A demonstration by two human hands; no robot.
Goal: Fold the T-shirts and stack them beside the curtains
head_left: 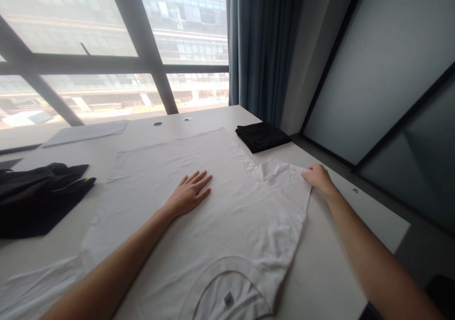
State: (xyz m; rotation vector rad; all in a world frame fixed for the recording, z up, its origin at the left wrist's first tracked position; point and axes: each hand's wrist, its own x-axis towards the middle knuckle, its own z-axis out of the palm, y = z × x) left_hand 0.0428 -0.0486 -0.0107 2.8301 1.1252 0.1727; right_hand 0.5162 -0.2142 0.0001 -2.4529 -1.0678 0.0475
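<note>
- Main thing: white T-shirt, spread on the bench, collar toward the wearer, bottom hem at the far side near the window. Inner neck label shows, print too small to read.
- Left hand: palm down on the shirt body, around the middle, fingers a bit apart. Grip flat and unclosed, nothing held, just resting on cloth.
- Right hand: at the end of the right-side sleeve. Grip closed in a pinch, sleeve edge between thumb and fingers.
- Cloth: body mostly flat, light creases; rumpled where the held sleeve meets the body and toward the shoulder. Other sleeve lies at lower left, partly behind the left forearm.
- Step in hand, judged: flattening the shirt, sleeve being straightened while the left palm steadies the body.
- Next move calls for, judged: light outward tension on the sleeve, palm pressure kept so the body doesn't slide, creases near the armpit smoothed.
- Around: folded black cloth just beyond the sleeve, dark garment loosely heaped at left, pale flat sheet behind it, material unclear. Blue curtain past the bench.
</note>
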